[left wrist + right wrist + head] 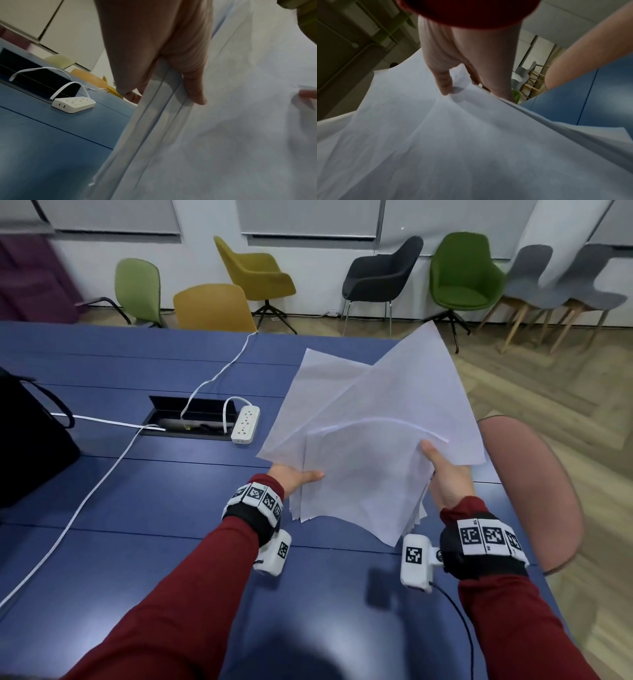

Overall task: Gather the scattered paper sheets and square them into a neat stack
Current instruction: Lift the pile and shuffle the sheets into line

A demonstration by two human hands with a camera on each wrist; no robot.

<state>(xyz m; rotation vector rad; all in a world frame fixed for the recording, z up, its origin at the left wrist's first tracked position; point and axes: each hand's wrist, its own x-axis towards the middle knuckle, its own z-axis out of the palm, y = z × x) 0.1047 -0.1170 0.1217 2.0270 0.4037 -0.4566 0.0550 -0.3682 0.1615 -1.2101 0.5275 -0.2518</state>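
Several white paper sheets [370,419] are lifted off the blue table [137,501], fanned out and askew, their corners pointing different ways. My left hand [298,477] grips the bundle's left edge, thumb on top and fingers underneath. My right hand [445,474] grips the right edge the same way. In the left wrist view the left hand [171,67] pinches the layered sheet edges [223,121]. In the right wrist view the right hand [453,75] has its thumb pressed on the top sheet [453,148], which bows upward.
A white power strip [245,424] lies beside an open cable hatch [191,419], with white cables running across the table. A dark bag [30,440] stands at the left. A pink chair [534,487] sits at the table's right edge. More chairs line the far wall.
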